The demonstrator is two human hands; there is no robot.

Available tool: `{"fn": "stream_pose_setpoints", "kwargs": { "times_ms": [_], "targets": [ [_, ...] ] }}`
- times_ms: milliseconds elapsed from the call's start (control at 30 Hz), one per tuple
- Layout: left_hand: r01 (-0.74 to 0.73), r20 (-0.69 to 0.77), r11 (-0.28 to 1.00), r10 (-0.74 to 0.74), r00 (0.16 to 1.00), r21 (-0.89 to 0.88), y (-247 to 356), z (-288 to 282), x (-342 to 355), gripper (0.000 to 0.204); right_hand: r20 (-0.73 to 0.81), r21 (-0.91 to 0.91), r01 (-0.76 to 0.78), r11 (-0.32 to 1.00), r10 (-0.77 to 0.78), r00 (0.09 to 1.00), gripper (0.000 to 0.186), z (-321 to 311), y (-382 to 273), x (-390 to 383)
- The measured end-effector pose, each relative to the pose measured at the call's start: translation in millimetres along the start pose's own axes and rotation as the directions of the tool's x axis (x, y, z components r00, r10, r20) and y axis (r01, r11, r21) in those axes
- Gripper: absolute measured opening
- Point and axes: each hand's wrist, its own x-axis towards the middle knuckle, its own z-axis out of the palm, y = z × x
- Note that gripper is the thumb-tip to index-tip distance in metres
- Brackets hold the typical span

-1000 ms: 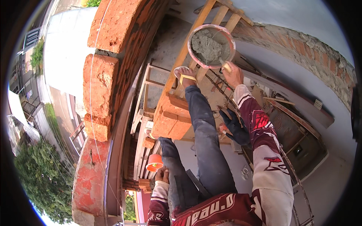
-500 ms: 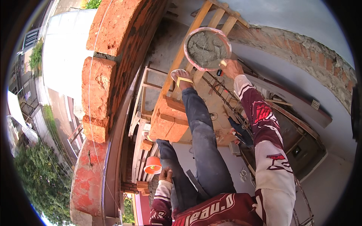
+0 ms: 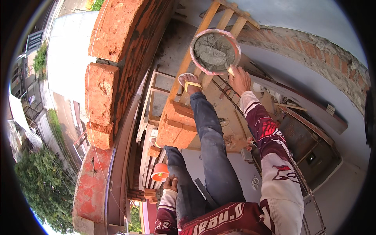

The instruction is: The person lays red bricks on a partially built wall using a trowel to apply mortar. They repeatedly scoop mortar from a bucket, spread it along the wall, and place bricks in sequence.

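My right hand [image 3: 239, 80] is closed round the pale wooden handle [image 3: 230, 71] of what looks like a trowel, at the near right rim of a round pinkish bucket [image 3: 193, 47]. Wet grey mortar [image 3: 211, 53] fills much of the bucket. The tool's blade cannot be told apart from the mortar. Low beside my left leg, my left hand [image 3: 170, 183] has its fingers curled; whether anything is in them is hidden. Close to it is a small orange container [image 3: 159, 171]. My sandalled foot [image 3: 190, 82] stands on a wooden plank [image 3: 197, 37] short of the bucket.
A red brick wall [image 3: 101, 94] with a taut string rises on the left, above a drop to street and trees. Stacked bricks [image 3: 176, 127] sit beside my legs. Timber frames and a rebar lattice [image 3: 225, 84] lie below. A plastered wall [image 3: 290, 64] borders the right.
My right hand has turned and shifted slightly down at the bucket's rim. The mortar's surface has a different shape. My left hand stays by my leg.
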Motion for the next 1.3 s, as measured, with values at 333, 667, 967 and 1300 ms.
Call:
{"fn": "stream_pose_setpoints", "kwargs": {
  "times_ms": [333, 667, 967, 1300],
  "targets": [
    [-0.092, 0.048, 0.991, 0.087, 0.995, 0.095, -13, 18, 4, 0.032, 0.341, -0.120, -0.172, 0.978, 0.203, 0.918, 0.034, -41, -4, 40],
    [-0.079, 0.046, 0.994, 0.076, 0.996, 0.069, 3, 19, -8, 0.033, 0.491, 0.406, -0.368, 0.836, 0.140, 0.860, 0.033, 22, -6, 49],
    [-0.088, 0.031, 0.994, 0.086, 0.996, 0.060, -3, 12, -4, 0.034, 0.440, 0.514, -0.383, 0.767, 0.147, 0.886, 0.030, 23, 18, 31],
    [-0.232, 0.043, 0.972, 0.233, 0.971, -0.036, 73, 64, 26, 0.032, 0.493, 0.492, -0.530, 0.690, 0.281, 0.824, 0.020, -64, 54, -8]
  ]
}}
